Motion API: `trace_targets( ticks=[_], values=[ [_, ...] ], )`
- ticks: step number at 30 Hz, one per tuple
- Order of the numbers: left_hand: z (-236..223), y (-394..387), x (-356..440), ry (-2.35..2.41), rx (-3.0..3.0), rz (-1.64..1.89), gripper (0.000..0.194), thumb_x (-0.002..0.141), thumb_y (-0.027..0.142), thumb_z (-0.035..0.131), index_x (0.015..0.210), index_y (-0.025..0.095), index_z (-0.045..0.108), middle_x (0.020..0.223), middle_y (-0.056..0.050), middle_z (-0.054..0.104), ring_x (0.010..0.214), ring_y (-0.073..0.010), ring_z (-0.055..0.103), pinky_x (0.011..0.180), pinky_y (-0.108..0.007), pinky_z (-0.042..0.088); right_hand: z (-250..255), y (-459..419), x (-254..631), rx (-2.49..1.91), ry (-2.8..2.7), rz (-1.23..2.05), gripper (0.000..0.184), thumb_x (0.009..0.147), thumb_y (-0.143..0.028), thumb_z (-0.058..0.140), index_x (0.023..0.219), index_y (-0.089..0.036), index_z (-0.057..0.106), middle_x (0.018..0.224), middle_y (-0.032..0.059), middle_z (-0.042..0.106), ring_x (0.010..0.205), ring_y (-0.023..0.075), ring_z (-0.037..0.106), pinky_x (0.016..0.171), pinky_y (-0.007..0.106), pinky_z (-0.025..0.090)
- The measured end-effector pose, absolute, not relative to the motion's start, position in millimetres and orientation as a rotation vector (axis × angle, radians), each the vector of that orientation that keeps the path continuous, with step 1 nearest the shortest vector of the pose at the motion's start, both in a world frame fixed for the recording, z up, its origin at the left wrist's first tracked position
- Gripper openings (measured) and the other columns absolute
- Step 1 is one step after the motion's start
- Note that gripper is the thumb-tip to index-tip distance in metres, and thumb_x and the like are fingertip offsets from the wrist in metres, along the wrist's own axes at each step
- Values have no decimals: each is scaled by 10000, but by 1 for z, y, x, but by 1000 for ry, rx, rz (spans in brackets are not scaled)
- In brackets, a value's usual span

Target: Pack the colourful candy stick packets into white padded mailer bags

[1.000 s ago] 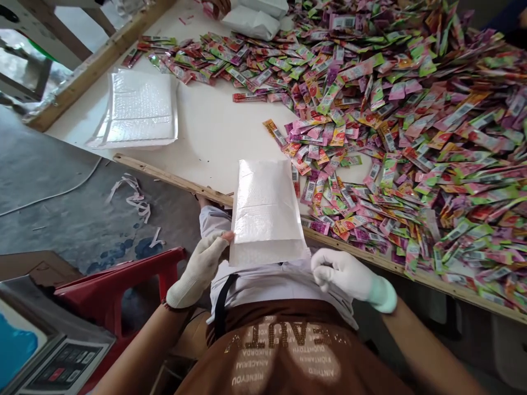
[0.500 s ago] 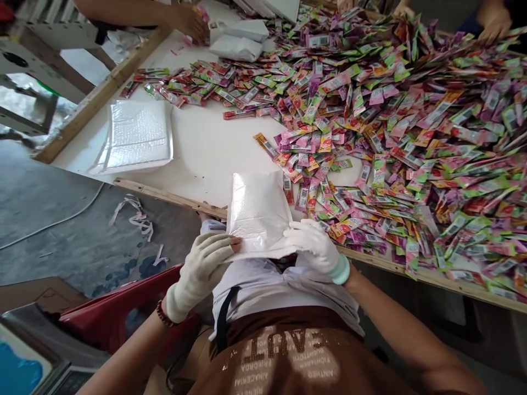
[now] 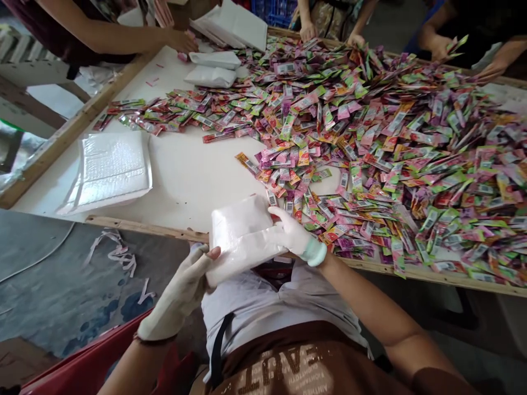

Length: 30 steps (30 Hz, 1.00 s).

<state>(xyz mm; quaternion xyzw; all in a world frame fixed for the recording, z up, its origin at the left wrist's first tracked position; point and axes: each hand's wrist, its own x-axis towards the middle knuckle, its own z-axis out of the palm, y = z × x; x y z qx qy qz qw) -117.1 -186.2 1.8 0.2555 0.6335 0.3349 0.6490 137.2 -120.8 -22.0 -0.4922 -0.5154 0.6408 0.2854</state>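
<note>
A white padded bubble mailer (image 3: 236, 225) lies at the table's front edge over my lap, its flap folded over the near side. My left hand (image 3: 191, 280), in a white glove with the thumb tip bare, grips its left end, thumb on top and fingers hidden beneath. On the right, my gloved right hand (image 3: 290, 233) holds the flap side, thumb up along the edge and the other fingers on the flap. Just beyond the mailer begins a big heap of colourful sachets (image 3: 313, 142).
More white mailers lie on the table: a bubble mailer (image 3: 113, 167) at left, filled ones (image 3: 212, 75) farther back, and a flat stack (image 3: 242, 24) behind. Other people's hands (image 3: 308, 30) work along the far side. A wooden rim (image 3: 140, 227) edges the table; paper strips (image 3: 117, 249) litter the floor.
The mailer has tilted, its right side turned up, and its flap now lies folded over. My right hand has moved up and left. The view has shifted, showing more of the far side.
</note>
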Motion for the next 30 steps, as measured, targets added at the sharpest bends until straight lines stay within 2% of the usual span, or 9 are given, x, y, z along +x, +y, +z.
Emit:
trace_targets(
  ticks=[3, 5, 7, 9, 11, 15, 19, 24, 30],
  values=[
    [27, -184, -120, 1286, 432, 583, 418, 654, 495, 826, 713, 169, 571, 398, 93, 362, 289, -42, 272, 276, -169, 211, 2, -117, 140, -1049, -1287, 1889, 854, 798, -396, 750, 1520, -218, 330, 1051, 55, 645, 837, 172, 631, 728, 303, 535],
    [53, -161, -122, 1249, 459, 644, 373, 654, 422, 851, 733, 166, 591, 431, 69, 451, 300, -53, 349, 276, -166, 256, 20, -109, 147, -987, -1323, 1777, 753, 877, -424, 665, 1532, -259, 332, 1094, 53, 648, 831, 170, 639, 743, 314, 547],
    [82, -121, -119, 1189, 552, 856, 350, 672, 357, 861, 868, 173, 637, 624, 25, 630, 446, -96, 558, 376, -177, 438, 34, -97, 158, -972, -1378, 1597, 716, 950, -454, 539, 1577, -292, 233, 1133, 58, 657, 819, 184, 658, 730, 341, 564],
    [106, -72, -112, 974, 738, 1200, 334, 718, 311, 852, 937, 213, 620, 787, 20, 702, 653, -152, 686, 587, -253, 593, 41, -86, 176, -1041, -1503, 1338, 693, 988, -451, 456, 1599, -293, 169, 1181, 73, 662, 894, 210, 677, 789, 384, 577],
    [115, -31, -98, 730, 983, 1374, 421, 787, 424, 800, 1127, 285, 595, 1117, -16, 717, 898, -215, 717, 793, -378, 617, 41, -79, 202, -1220, -1728, 976, 615, 1003, -431, 437, 1575, -266, 283, 1260, 99, 650, 1079, 244, 654, 955, 438, 537],
    [75, -18, -49, 908, 1485, 1188, 600, 901, 522, 645, 1417, 252, 500, 1379, -101, 613, 1109, -245, 659, 957, -406, 549, 16, -93, 275, -1684, -2116, 301, 513, 1006, -455, 419, 1425, -186, 547, 1421, 145, 574, 1362, 315, 482, 1149, 496, 380],
    [1, -67, 14, 946, 2162, 669, 641, 957, 500, 534, 1504, 177, 445, 1541, -176, 468, 1403, -325, 461, 1169, -503, 376, -24, -127, 325, -2273, -2123, -52, 718, 959, -586, 478, 1519, -137, 446, 1574, 217, 387, 1445, 439, 330, 1118, 610, 331],
    [-46, -92, 55, 943, 2605, 205, 825, 870, 630, 586, 1554, 211, 395, 1628, -203, 317, 1511, -418, 250, 1208, -666, 143, -50, -137, 286, -2585, -1986, -12, 783, 979, -582, 417, 1611, -147, 261, 1653, 249, 191, 1459, 487, 269, 1089, 689, 261],
    [-56, -52, -7, 1308, 2664, -94, 842, 842, 701, 552, 1491, 167, 497, 1581, -198, 401, 1509, -445, 221, 1213, -663, 62, -38, -132, 223, -2070, -2391, 225, 810, 961, -662, 403, 1618, -213, 250, 1677, 194, 164, 1465, 414, 281, 1084, 627, 297]
  ],
)
